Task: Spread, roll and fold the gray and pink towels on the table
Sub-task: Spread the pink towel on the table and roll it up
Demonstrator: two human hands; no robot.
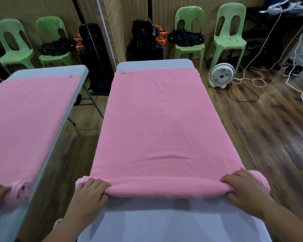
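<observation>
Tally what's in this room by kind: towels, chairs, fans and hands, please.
Pink towel: 1
Green chairs: 2
White fan: 1
Hands: 2, left hand and right hand
Total: 6
The mirror on the left seems to repeat the towel, chairs and a hand; those are not counted.
</observation>
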